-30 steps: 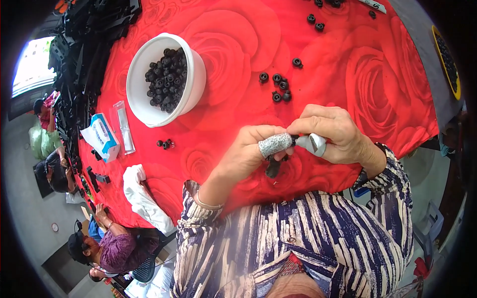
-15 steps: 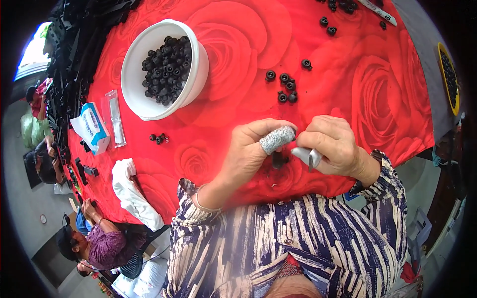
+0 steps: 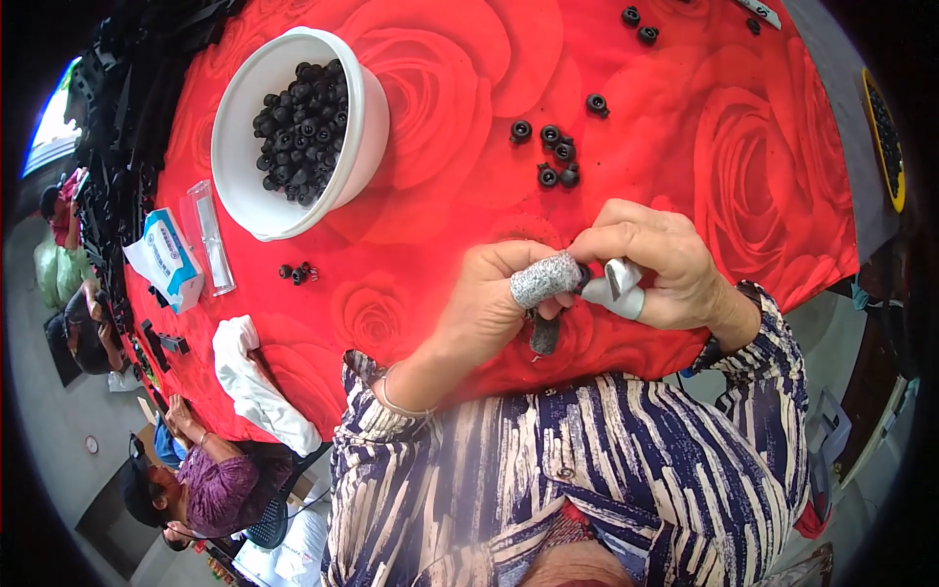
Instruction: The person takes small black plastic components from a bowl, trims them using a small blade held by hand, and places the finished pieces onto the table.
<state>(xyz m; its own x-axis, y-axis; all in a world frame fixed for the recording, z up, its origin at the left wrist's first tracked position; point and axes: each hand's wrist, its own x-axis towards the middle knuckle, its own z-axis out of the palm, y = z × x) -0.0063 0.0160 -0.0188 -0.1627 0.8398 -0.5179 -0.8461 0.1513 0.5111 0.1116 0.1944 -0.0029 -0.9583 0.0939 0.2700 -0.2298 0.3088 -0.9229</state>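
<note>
just one view here, a head-worn fisheye looking steeply down over the wearer's striped sleeves at a red rose tablecloth (image 3: 440,186). pretty close to the hands, edges bend hard, room floor creeps in at left.

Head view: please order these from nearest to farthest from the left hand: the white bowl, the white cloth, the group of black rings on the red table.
1. Group of black rings, beyond the left hand.
2. White cloth, at the left table edge.
3. White bowl, far left.
Cloth and bowl are nearly equal.

white-and-blue packet (image 3: 164,258) | table's left edge | beside clear flat sleeve (image 3: 211,237), possibly plastic
</note>
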